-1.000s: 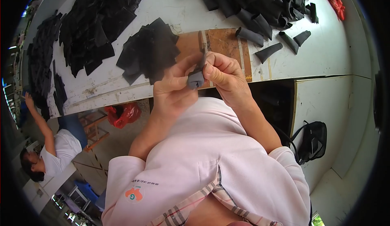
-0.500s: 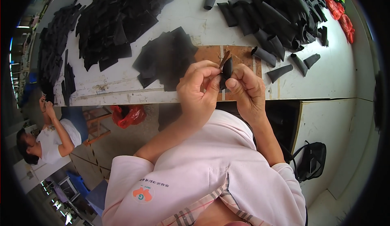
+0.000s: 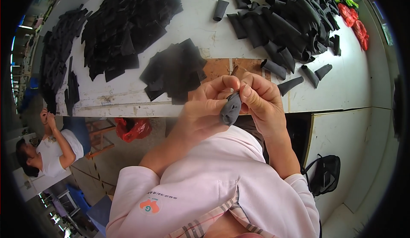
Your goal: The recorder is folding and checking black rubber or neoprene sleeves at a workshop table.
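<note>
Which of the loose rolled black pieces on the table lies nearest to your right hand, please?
The rolled black piece just beyond the right hand, by the brown patch; the other rolls lie farther back.

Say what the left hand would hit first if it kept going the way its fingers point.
The left hand points up and right, toward the right hand. It would probably meet the grey fabric piece pinched between both hands, then the right hand's fingers; depth is unclear.

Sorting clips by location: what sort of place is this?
Likely a sewing or garment workshop: a long white worktable heaped with cut black fabric pieces, both hands working a dark fabric piece, another seated worker nearby.
</note>
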The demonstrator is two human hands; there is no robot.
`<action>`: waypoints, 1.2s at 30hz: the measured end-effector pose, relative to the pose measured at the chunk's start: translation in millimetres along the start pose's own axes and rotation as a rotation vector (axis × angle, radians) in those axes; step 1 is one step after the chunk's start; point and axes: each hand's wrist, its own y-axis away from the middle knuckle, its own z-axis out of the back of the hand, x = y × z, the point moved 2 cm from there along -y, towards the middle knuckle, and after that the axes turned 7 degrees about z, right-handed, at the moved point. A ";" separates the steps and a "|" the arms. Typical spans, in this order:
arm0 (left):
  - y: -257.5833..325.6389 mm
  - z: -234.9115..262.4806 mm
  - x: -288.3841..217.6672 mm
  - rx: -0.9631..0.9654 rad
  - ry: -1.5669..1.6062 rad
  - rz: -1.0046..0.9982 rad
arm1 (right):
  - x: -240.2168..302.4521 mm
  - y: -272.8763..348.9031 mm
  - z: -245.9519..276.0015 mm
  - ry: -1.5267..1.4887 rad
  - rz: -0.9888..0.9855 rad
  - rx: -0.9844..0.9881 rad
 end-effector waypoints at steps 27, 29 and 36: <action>-24.3 22.8 -12.0 -0.334 -0.804 -0.303 | -50.3 -46.9 63.3 0.123 0.019 0.155; -24.9 8.1 -19.4 -0.338 -1.625 -0.902 | -45.6 -47.6 62.3 0.256 0.016 0.162; -17.7 3.2 -16.1 -0.135 -1.006 -0.863 | 13.4 -30.6 18.6 1.178 0.586 0.203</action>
